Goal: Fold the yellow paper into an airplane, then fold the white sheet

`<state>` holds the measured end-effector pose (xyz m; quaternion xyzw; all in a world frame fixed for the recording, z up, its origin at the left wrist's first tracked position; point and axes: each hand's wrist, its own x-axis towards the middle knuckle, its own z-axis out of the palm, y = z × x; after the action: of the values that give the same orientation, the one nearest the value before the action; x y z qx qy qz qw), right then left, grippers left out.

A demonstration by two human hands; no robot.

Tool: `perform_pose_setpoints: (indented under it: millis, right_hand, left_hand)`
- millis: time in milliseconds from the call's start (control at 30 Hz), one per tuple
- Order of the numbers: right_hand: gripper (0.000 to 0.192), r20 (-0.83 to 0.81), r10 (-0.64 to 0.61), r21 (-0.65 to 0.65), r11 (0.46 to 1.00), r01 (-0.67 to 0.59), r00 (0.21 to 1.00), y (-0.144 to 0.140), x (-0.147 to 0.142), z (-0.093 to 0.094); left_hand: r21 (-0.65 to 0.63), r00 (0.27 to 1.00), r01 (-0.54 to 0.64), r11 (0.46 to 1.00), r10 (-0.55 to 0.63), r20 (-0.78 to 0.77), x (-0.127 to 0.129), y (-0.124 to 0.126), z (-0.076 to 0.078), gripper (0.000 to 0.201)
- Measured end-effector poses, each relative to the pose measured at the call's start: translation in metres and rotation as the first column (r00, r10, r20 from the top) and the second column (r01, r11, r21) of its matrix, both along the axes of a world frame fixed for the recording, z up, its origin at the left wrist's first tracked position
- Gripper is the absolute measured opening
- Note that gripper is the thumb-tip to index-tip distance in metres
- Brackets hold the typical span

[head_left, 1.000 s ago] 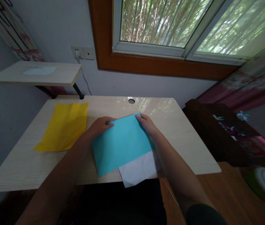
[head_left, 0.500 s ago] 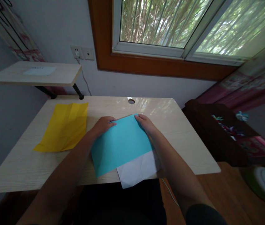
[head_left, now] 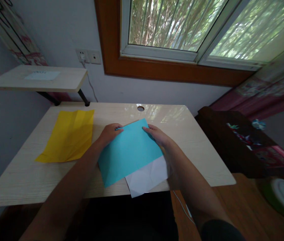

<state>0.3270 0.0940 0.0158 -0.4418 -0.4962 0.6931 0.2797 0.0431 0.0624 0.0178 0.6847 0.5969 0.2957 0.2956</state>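
A light blue sheet of paper [head_left: 128,152] lies tilted on the pale wooden desk [head_left: 194,147], its white underside [head_left: 147,175] showing at the near edge and hanging slightly over the desk's front. My left hand [head_left: 109,133] grips the sheet's far left corner. My right hand [head_left: 158,135] rests on the far right edge, fingers pressing the paper. A creased yellow sheet [head_left: 68,135] lies flat to the left, apart from both hands.
A cable hole [head_left: 140,108] sits near the desk's back edge. A small raised shelf [head_left: 38,78] with a white paper stands at the back left. A dark cabinet [head_left: 234,140] stands right of the desk. A window is above.
The blue sheet has slid slightly away from me, with its far corner raised. My right hand moved a little inward onto the paper's edge. The yellow sheet stayed put.
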Motion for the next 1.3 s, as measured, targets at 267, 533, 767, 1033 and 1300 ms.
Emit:
perform_pose_setpoints:
  millis: [267,533,767,1033,1300]
  right_hand:
    - [0.034,0.008,0.094,0.022,0.995,-0.095,0.995,0.0,0.003,0.005]
    - [0.038,0.007,0.087,0.052,0.995,-0.087,0.996,0.001,0.002,0.003]
    - [0.041,0.008,0.096,0.083,0.992,-0.097,0.995,0.003,0.004,-0.001]
    - [0.047,-0.021,0.062,0.085,0.995,-0.059,0.998,0.0,0.001,0.0]
    - [0.048,-0.016,0.058,0.139,0.989,-0.055,0.998,-0.001,-0.001,-0.004]
  left_hand:
    - [-0.023,0.998,0.025,0.999,-0.023,0.059,-0.005,-0.003,0.003,0.038]
    - [-0.027,0.992,0.06,0.998,-0.057,0.113,-0.004,-0.003,0.005,0.043]
    - [0.004,0.993,0.09,0.996,-0.09,0.078,-0.001,-0.003,0.005,0.041]
    - [0.144,0.977,0.172,0.975,-0.151,-0.148,0.001,-0.004,-0.003,0.045]
    - [0.133,0.985,0.104,0.986,-0.084,-0.149,0.008,-0.002,0.002,0.034]
